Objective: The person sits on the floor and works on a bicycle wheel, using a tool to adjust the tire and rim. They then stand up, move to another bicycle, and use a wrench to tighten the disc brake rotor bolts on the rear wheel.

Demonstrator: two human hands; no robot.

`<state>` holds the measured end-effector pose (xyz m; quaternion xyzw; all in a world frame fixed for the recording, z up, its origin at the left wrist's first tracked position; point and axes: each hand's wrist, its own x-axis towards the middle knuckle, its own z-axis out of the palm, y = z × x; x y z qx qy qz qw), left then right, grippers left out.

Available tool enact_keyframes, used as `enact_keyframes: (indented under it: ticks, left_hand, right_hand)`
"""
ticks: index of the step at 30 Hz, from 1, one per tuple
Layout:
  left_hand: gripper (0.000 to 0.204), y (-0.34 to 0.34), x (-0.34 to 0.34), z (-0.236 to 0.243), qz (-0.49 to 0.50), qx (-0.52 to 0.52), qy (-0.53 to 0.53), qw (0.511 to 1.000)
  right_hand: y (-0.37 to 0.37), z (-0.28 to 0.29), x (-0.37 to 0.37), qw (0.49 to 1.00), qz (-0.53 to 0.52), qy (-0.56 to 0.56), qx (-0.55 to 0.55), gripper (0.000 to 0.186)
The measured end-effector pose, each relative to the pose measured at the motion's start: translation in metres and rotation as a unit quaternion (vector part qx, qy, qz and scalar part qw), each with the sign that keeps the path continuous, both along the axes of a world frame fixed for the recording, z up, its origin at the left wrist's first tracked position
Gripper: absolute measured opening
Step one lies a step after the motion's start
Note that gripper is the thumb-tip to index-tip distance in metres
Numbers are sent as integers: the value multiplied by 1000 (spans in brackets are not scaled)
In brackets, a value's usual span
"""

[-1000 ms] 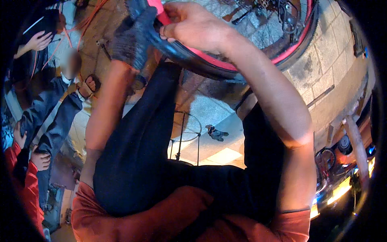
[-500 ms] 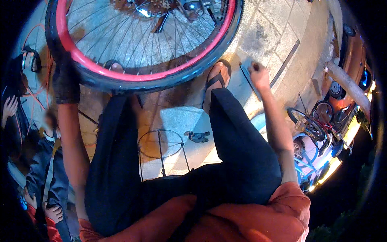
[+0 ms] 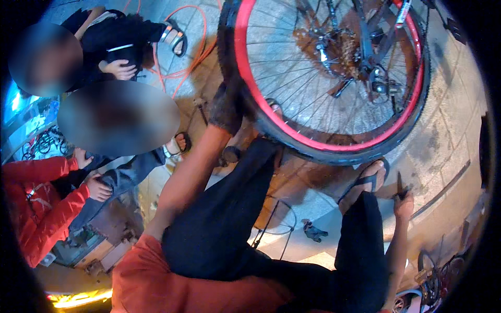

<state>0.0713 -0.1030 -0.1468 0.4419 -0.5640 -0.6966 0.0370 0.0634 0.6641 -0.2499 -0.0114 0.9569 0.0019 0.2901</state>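
A bicycle wheel with a red rim and black tyre stands before my knees, the frame and chain parts behind its spokes. My left hand, in a dark glove, grips the tyre at its left side; its fingers are partly lost in shadow. My bare right hand is closed, low at the right beside my sandalled foot. A short, thin, dark tool sticks up from its fingers; its exact kind cannot be made out.
A crumpled dark cloth and a round wire stand are between my legs. An orange hose loops over the paving at the far left. Two people sit at the left, one in a red sleeve. Parked bicycles stand at the lower right.
My view has swung left, so the wheel and my legs appear farther right and lower. The people at the left show more. My left hand remains on the tyre.
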Motion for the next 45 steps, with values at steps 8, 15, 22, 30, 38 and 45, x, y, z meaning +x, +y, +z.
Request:
enact_keyframes:
  ticks: [8, 15, 22, 30, 38, 45]
  left_hand:
    - [29, 28, 64, -29, -321, -305, -62, 894]
    - [52, 24, 9, 39, -240, -168, -174, 940]
    - [49, -8, 27, 14, -285, -76, -77, 952]
    - [38, -10, 33, -8, -302, -24, -1, 953]
    - [46, 5, 40, -24, -240, 40, 31, 970]
    - [55, 5, 39, -6, -290, -27, 8, 957]
  right_hand:
    - [-65, 39, -13, 961, -175, 92, -193, 21]
    - [-212, 120, -80, 932, -105, 72, -340, 23]
    - [-385, 211, -93, 859, -52, -197, -469, 35]
    - [-495, 218, -33, 858, -94, -271, -426, 57]
    - [-501, 210, 13, 834, -279, -313, -357, 59]
    - [-485, 200, 1, 825, -240, -413, -303, 60]
